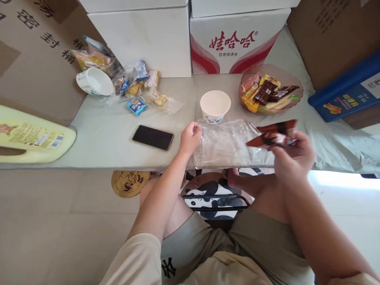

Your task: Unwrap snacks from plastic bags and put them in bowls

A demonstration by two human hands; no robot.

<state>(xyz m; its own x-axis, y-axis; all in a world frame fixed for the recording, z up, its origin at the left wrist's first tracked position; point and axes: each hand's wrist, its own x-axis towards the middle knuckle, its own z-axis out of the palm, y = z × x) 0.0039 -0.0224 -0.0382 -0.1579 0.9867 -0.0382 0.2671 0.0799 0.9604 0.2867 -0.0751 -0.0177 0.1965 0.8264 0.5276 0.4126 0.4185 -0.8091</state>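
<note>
My left hand (190, 138) is closed on the left edge of a clear plastic bag (222, 144), which lies flat along the table's front edge. In my right hand (293, 156), raised over the bag's right end, are brown and red snack packets (274, 134); motion blurs them a little. A white paper bowl (215, 105) stands just behind the bag and looks bare inside. Behind my right hand sits a clear pinkish bowl (291, 107) holding several wrapped snacks, among them a dark brown packet (265, 92).
A black phone (152, 137) lies left of my left hand. Farther left are several small packets (136, 106) and a tipped paper bowl (95, 82). White cartons (231, 43) line the back. A yellow jug (38, 136) and a blue box (347, 93) flank the table.
</note>
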